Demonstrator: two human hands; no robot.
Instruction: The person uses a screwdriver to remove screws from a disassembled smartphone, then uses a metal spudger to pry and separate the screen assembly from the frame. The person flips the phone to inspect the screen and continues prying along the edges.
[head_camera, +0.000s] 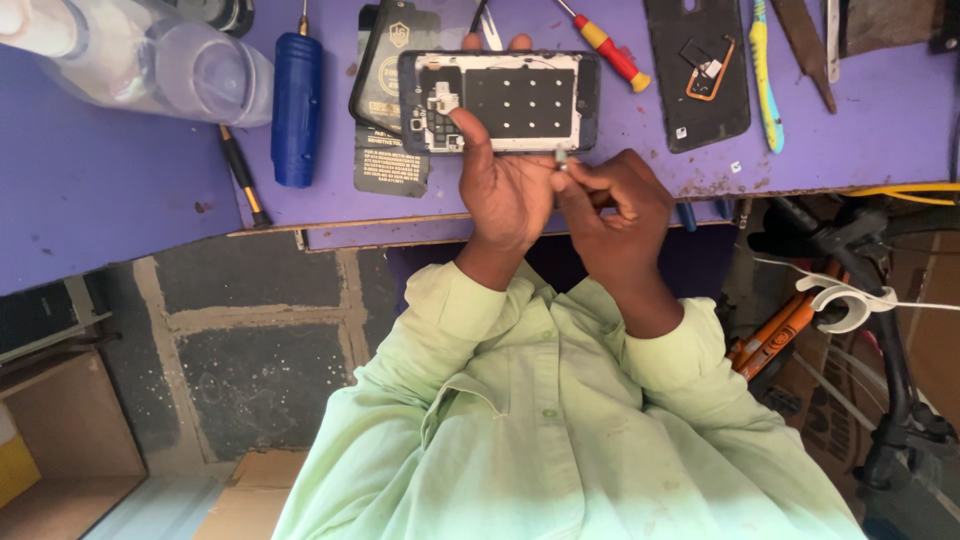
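While my left hand (510, 195) grips the opened phone (498, 102), long axis running 9-to-3 on the purple bench (100, 170), my right hand (610, 200) pinches a small tool (561, 160) at its 5 o'clock corner, touching.

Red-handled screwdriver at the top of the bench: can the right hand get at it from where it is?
Probably yes. The red-handled screwdriver lies in the open beyond the opened phone, nothing on top of it. The right hand would have to reach past the phone's corner while pinching a small metal piece.
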